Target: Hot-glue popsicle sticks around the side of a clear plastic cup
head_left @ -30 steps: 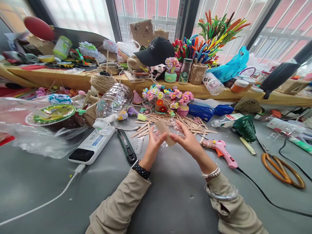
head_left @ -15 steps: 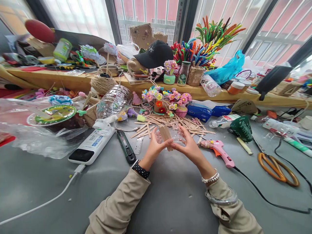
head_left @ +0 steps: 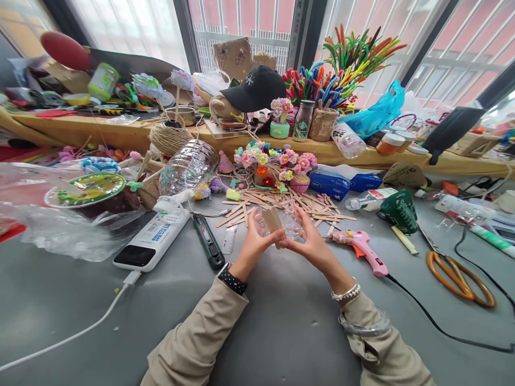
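Note:
Between both palms I hold a clear, shiny plastic piece (head_left: 290, 225); its full shape is partly hidden by my fingers. Several wooden craft sticks (head_left: 272, 221) stand side by side against its near left side. My left hand (head_left: 257, 240) curves round the left of it, thumb pressed on the sticks' lower part. On the other side my right hand (head_left: 311, 241) cups the plastic, its thumb reaching in to the lower right edge of the sticks. Just beyond my hands, a loose pile of craft sticks (head_left: 324, 210) spreads over the grey table (head_left: 281, 321).
A pink glue gun (head_left: 368, 252) and orange-handled scissors (head_left: 458, 279) lie to the right. On the left are a green-black cutter (head_left: 208, 244), a ruler (head_left: 229, 239) and a white power bank (head_left: 153, 236) with a cable. Crocheted flowers (head_left: 277, 161) stand behind the pile.

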`<state>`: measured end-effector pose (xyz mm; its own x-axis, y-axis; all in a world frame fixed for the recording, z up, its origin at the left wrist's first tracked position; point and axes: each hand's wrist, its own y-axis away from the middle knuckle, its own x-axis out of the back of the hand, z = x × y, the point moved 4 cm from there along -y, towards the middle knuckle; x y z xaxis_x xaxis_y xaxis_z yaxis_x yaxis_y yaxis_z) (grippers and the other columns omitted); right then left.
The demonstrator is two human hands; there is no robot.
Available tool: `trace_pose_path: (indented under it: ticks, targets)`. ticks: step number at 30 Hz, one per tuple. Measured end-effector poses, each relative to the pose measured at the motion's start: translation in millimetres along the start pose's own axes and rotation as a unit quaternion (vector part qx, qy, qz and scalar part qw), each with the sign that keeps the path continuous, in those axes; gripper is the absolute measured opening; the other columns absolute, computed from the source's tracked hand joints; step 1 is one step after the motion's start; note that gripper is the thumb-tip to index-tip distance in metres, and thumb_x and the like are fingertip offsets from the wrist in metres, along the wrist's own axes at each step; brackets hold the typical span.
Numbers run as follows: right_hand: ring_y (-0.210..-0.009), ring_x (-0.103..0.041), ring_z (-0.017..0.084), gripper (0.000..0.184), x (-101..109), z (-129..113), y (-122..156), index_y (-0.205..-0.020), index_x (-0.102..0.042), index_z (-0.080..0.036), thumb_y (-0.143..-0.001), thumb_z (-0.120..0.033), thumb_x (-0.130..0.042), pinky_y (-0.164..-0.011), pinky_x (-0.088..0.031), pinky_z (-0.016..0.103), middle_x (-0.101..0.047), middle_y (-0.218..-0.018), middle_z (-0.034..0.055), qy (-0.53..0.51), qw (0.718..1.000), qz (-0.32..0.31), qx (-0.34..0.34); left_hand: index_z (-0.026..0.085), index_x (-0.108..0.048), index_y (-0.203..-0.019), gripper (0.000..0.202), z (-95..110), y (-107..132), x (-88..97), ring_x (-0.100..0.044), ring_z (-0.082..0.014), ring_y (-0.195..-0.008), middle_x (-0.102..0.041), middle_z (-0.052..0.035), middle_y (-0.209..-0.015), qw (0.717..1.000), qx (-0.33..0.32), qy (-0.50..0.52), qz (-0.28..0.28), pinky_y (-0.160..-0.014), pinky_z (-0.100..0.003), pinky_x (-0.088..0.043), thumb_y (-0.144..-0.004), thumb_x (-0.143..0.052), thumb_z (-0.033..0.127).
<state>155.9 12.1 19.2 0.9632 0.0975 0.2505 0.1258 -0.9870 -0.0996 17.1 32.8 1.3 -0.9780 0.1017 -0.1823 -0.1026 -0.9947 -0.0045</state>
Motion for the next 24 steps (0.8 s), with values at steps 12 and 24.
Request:
trace_pose_path:
  ticks: [12,24]
  targets:
    - [-0.128,-0.024,0.024,0.094,-0.5,4.4,-1.3,-0.134,-0.017,-0.027,-0.057,-0.043,-0.069,-0.099,-0.03,0.043,-0.02,-0.142,0.0087,0.0,1.0,0.002,-0.013,0.02,-0.02,-0.128,0.092,-0.4,1.3,-0.1,-0.034,-0.0275,-0.122,-0.031,-0.0172,-0.133,1.0,0.008,-0.005,0.002,-0.099,-0.037,-0.027,-0.055,-0.074,0.035]
    - [-0.124,-0.032,0.025,0.09,4.7,4.4,-1.1,-0.132,-0.025,-0.026,-0.056,-0.045,-0.069,-0.097,-0.033,0.043,-0.028,-0.139,0.0098,-0.056,0.997,0.032,-0.046,0.015,-0.019,-0.128,0.088,3.5,0.6,-4.4,-0.035,-0.0296,-0.121,-0.038,-0.0194,-0.128,0.999,0.0,0.018,-0.036,-0.097,-0.042,-0.031,-0.06,-0.068,0.041]
